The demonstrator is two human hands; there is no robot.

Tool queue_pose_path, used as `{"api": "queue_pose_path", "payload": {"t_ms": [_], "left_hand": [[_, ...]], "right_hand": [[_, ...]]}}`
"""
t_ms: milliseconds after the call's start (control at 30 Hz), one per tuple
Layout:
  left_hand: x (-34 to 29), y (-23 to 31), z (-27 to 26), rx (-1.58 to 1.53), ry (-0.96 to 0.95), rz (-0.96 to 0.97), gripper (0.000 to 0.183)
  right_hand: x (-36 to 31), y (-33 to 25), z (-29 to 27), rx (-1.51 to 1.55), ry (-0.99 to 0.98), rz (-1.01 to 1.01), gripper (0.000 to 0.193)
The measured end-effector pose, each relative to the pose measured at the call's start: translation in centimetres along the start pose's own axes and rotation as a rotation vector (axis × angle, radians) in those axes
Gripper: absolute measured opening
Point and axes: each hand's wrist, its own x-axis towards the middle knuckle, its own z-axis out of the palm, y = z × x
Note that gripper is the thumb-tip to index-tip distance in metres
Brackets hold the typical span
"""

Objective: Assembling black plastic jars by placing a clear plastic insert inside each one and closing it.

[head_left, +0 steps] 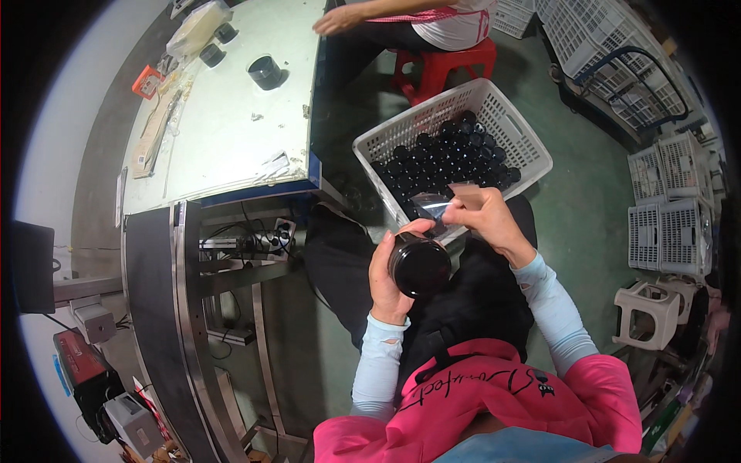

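Note:
My left hand [384,279] is wrapped round a black round jar [421,266], its flat dark end facing up, held above my lap. Close by on the right, my right hand [491,222] has thumb and fingers pinched on a clear plastic film [430,205] that reaches to the jar's far side. Whether the film is stuck to the jar, I cannot tell. Just beyond both hands stands a white slatted basket [532,158] on the floor, with many black round jars or lids [444,154] heaped inside.
At left is a pale worktable [231,116] bearing a few dark jars [265,72] and a cardboard strip [154,135]. A black conveyor belt [150,285] runs from its near end. Another person's hand [340,21] shows beyond, near a red stool [440,69]. White crates [671,208] and a stool [647,309] stand right.

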Motion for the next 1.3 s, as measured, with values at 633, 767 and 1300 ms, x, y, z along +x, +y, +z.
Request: {"api": "queue_pose_path", "payload": {"t_ms": [633,767,1300], "left_hand": [[-0.3,-3.0,1.4,0.525,-0.06,0.148,0.041],[-0.2,-2.9,1.3,0.429,-0.017,0.172,0.041],[-0.1,-2.4,1.3,0.28,0.053,0.108,0.043]], "right_hand": [[1.5,0.3,-1.1,0.141,0.079,0.151,0.012],[1.0,1.1,-1.4,0.176,-0.007,0.174,0.02],[0.1,1.8,-1.2,0.226,-0.153,0.05,0.016]]}}
